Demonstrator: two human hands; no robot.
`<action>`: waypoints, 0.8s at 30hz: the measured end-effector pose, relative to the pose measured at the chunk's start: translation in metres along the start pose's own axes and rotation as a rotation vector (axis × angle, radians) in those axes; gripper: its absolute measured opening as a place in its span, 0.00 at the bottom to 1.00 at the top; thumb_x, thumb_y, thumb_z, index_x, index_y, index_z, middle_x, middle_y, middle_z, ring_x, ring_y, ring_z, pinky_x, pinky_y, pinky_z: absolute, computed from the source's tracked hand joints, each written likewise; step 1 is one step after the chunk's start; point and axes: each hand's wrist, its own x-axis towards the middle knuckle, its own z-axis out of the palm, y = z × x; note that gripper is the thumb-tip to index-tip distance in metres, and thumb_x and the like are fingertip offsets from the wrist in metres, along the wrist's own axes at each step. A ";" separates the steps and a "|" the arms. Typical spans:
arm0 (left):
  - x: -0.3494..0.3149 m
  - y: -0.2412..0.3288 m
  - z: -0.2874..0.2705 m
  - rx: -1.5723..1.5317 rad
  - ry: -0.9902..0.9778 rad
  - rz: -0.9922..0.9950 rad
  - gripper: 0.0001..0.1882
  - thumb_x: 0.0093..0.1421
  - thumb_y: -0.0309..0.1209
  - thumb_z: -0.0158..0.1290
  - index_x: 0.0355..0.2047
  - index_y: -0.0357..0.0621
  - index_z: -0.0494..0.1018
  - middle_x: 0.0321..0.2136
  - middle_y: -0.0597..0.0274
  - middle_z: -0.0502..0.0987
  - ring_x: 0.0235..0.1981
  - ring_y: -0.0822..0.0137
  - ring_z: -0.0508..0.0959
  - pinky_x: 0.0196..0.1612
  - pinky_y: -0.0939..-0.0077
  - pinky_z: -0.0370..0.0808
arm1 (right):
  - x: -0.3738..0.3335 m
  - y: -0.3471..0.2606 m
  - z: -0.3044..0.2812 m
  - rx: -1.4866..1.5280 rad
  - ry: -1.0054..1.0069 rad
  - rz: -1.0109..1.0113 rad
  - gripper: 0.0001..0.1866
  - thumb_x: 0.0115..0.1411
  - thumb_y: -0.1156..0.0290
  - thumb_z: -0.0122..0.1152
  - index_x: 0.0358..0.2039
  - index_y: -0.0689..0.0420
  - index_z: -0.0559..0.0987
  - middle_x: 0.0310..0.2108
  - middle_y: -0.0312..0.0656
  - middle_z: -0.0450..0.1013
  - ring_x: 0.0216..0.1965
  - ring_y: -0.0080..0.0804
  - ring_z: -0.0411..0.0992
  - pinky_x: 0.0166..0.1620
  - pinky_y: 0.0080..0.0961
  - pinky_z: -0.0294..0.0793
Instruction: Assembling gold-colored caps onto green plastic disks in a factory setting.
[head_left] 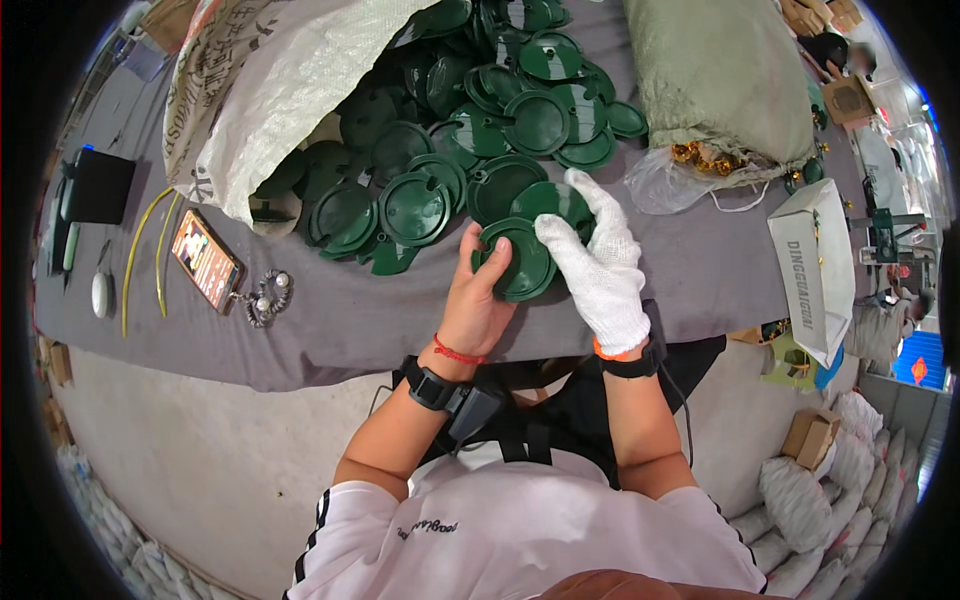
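Note:
My left hand (482, 312), bare with a red string at the wrist, pinches a round dark green plastic lid (526, 272) by its left edge, thumb on top. Close by on the right, my right hand (610, 280) wears a white knit glove. Its thumb and forefinger close round another green lid (552, 202), which partly overlaps the first. Just beyond both hands spreads a heap of similar green lids (538, 122), several with a small tab or notch at the rim. Part of the heap lies inside the mouth of a white woven sack (290, 110).
Left on the grey cloth (330, 340) lie a phone (207, 262) with a beaded strap (268, 298), a yellow cord (135, 255) and a black box (98, 187). At right stand a stuffed green sack (720, 80) and a white carton (812, 270). Filled bags (800, 495) pile on the floor.

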 end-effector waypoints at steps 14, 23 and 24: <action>-0.002 0.002 -0.001 -0.097 -0.147 0.034 0.24 0.70 0.46 0.41 0.61 0.50 0.58 0.53 0.63 0.71 0.54 0.64 0.72 0.56 0.64 0.70 | -0.013 -0.014 0.001 -0.678 -0.367 -0.738 0.17 0.46 0.73 0.70 0.39 0.55 0.78 0.48 0.47 0.71 0.51 0.48 0.70 0.61 0.50 0.63; -0.001 -0.004 0.002 0.157 -0.042 0.021 0.32 0.62 0.22 0.51 0.64 0.50 0.54 0.54 0.62 0.69 0.54 0.67 0.72 0.56 0.66 0.72 | 0.027 -0.017 -0.004 -0.426 -0.111 -0.511 0.29 0.53 0.69 0.69 0.54 0.62 0.71 0.57 0.52 0.66 0.61 0.43 0.62 0.60 0.36 0.63; -0.001 -0.004 0.002 0.199 -0.049 0.042 0.32 0.61 0.21 0.52 0.64 0.49 0.54 0.54 0.62 0.69 0.53 0.67 0.72 0.55 0.67 0.72 | 0.029 -0.007 -0.002 -0.521 -0.089 -0.514 0.25 0.54 0.65 0.69 0.50 0.63 0.75 0.52 0.49 0.71 0.55 0.36 0.68 0.56 0.31 0.68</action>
